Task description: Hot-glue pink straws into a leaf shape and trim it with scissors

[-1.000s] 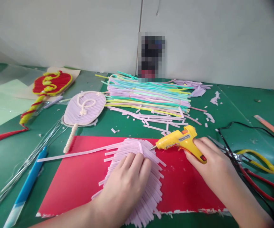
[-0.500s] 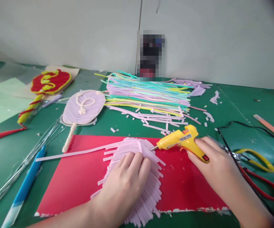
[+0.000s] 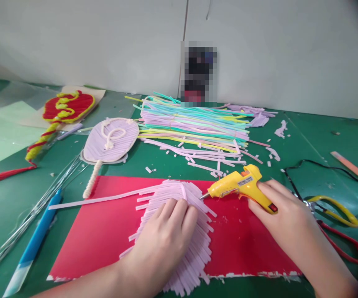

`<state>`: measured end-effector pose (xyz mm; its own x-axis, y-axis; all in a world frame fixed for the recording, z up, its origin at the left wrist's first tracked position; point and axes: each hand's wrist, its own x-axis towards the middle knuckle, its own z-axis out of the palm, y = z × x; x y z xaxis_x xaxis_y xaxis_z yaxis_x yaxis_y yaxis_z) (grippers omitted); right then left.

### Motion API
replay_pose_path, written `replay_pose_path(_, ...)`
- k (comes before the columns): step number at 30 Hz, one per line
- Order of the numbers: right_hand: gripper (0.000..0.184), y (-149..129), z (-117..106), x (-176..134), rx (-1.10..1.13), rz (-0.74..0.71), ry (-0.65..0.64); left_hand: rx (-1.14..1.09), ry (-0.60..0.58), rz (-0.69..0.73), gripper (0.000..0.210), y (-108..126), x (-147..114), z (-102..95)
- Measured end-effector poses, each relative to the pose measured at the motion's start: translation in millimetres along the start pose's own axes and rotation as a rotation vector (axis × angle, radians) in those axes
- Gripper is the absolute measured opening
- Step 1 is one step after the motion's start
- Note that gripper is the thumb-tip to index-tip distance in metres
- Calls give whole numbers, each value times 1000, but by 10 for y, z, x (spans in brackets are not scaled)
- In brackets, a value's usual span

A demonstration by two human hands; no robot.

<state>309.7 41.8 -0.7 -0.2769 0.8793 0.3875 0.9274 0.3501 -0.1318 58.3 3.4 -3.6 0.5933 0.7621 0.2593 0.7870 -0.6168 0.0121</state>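
My right hand (image 3: 286, 217) is wrapped around the handle of a yellow hot glue gun (image 3: 238, 184). Its metal nozzle points left, at the upper right edge of a row of lilac pipe cleaners (image 3: 194, 244) laid side by side on a red sheet (image 3: 244, 240). My left hand (image 3: 166, 236) lies on that row with its fingers closed. One long lilac pipe cleaner (image 3: 104, 199) runs in from the left, bends at the top of the row and goes down into the left fingers; the fingertips are hidden.
Behind lies a pile of coloured pipe cleaners (image 3: 191, 120) with cut scraps around it. Two fan-shaped pieces, one lilac (image 3: 112, 140) and one red (image 3: 68, 106), are at left. A blue cutter (image 3: 39, 231), thin wires (image 3: 26, 223) and scissors (image 3: 347, 211) flank the sheet.
The glue gun and my right hand have shifted slightly to the right. My left hand keeps its place on the lilac pipe cleaners.
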Motion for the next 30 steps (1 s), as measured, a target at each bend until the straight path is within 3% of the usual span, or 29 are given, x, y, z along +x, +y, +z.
replay_pose_path(13, 13, 67, -9, -13, 4, 19, -5, 26, -14, -10, 16, -3, -1, -13)
replay_pose_path(20, 32, 317, 76, 47, -142, 261, 50, 45, 9, -12, 11, 1, 4, -16)
replay_pose_path(24, 48, 477, 140, 17, -267, 238, -8, 32, 17, -15, 6, 12, -5, -11)
replay_pose_path(27, 54, 364, 92, 46, -257, 261, 71, 47, 34, -15, 16, 20, -11, -2)
replay_pose_path(30, 35, 37, 20, 109, -31, 208, 228, 62, 28, -8, 21, 20, -8, -1)
